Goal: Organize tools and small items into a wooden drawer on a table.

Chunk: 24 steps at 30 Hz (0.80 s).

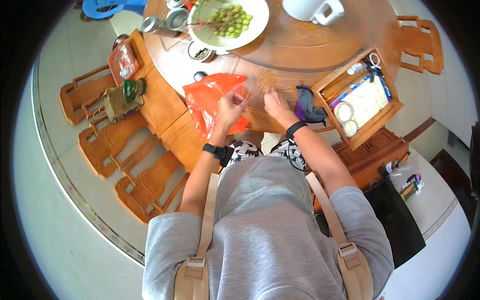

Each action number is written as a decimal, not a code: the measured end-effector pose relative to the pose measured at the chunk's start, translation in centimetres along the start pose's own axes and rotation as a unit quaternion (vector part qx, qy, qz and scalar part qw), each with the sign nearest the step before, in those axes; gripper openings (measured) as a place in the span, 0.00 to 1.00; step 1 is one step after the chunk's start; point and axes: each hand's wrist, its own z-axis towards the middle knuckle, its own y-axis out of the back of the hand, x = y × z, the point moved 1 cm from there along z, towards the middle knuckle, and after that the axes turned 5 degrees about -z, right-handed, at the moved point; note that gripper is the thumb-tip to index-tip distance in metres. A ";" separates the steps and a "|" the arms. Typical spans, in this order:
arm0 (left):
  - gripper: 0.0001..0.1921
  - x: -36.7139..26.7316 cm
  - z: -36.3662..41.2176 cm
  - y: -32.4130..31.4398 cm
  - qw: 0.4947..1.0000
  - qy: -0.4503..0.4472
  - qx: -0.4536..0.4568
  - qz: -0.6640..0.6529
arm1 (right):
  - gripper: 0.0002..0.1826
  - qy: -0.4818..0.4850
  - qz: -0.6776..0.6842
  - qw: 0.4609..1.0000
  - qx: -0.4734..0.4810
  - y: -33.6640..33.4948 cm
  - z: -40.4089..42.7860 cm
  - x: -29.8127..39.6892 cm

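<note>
A thin orange-red plastic bag [204, 98] lies crumpled at the near edge of the round wooden table [279, 80], part of it hanging over. My left hand [230, 108] is on the bag, thumb and fingers pinched together on its right side. To the right of the bag, my right hand [276, 104] is just over the wood with its fingers curled. Whether anything small is between those fingers is hidden. Beside my right hand lies a grey and purple fabric pouch [309, 105].
An open wooden drawer box [393, 107] with tape rolls [344, 111] juts over the table's right edge. A white bowl [258, 13] of green grapes [232, 22], a white pitcher [300, 9] and metal cans [152, 24] stand farther back. Wooden chairs [103, 140] line the left.
</note>
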 end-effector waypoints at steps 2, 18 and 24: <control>0.06 1.5 -0.2 0.2 1.000 0.010 0.020 0.014 | 0.08 0.007 0.076 0.993 0.087 0.9 0.1 0.1; 0.06 -12.8 5.7 -37.6 0.947 0.103 0.290 -0.088 | 0.06 -0.361 0.838 0.272 -0.307 13.5 -13.7 -31.1; 0.06 -13.8 10.6 -48.9 0.956 0.150 0.210 -0.139 | 0.07 -0.370 0.841 0.263 -0.294 11.9 -11.7 -39.9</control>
